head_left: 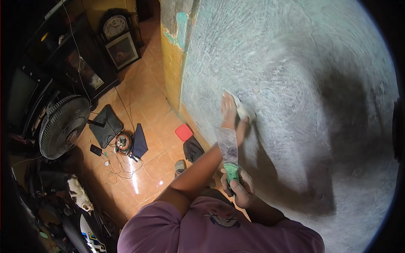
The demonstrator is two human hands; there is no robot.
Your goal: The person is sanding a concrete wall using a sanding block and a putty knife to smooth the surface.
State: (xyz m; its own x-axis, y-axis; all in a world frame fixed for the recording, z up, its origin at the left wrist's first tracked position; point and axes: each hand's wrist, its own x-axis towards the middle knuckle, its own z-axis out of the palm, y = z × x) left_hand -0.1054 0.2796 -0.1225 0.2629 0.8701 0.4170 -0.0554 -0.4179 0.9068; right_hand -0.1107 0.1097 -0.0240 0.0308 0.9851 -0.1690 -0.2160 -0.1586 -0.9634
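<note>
My left hand is stretched out against the grey, streaky wall. A white folded piece, cloth or sheet I cannot tell, lies between its fingers and thumb and against the plaster. Closer to my chest, my right hand grips a putty knife by its green handle. The knife's wide blade, smudged and pale, points up and away from me, overlapping my left forearm in the view. Pale dust coats the fingers of both hands.
On the tiled floor lie an orange-black cable reel, loose wires, a red square item and a dark bag. A fan stands left, near dark cabinets, a clock and a framed picture. A yellow wall edge adjoins the plaster.
</note>
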